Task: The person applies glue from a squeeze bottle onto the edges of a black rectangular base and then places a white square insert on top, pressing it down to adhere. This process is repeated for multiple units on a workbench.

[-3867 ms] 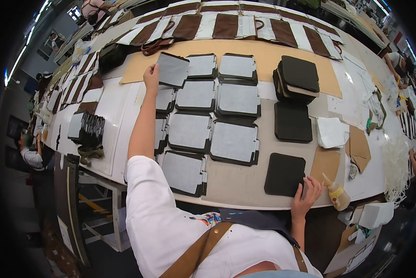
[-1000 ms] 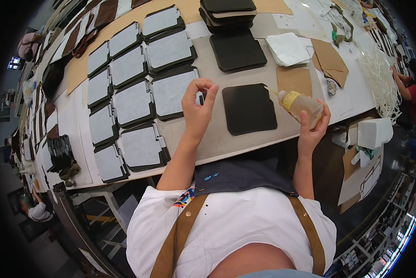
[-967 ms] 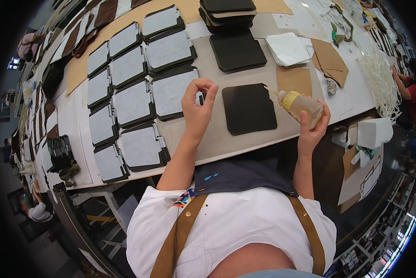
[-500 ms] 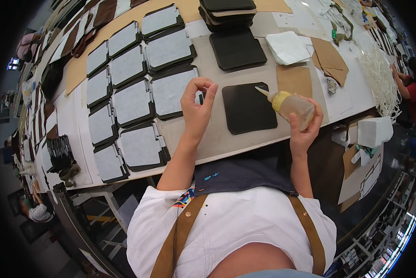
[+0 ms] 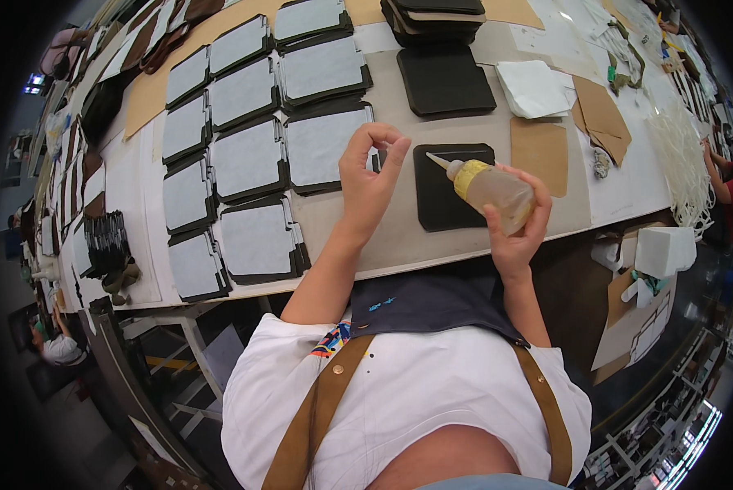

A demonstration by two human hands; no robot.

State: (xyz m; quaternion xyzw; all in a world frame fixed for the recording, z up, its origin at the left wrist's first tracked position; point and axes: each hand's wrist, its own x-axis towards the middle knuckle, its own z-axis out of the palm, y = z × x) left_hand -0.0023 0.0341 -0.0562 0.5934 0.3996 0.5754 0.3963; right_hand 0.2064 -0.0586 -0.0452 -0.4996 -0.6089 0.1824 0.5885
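Over the dark square leather panel on the worktable, the right hand has tipped its gripped translucent squeeze bottle nozzle-down, ready to dispense, while the left hand, fingertips pinched, rests beside it.

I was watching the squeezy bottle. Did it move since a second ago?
Yes. The squeeze bottle in the right hand tipped left, its nozzle now over the dark square panel instead of beside it.

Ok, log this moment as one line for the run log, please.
right hand: holds squeeze bottle, nozzle over dark square panel | left hand: at panel's left edge | grey-lined panels: in rows on the left
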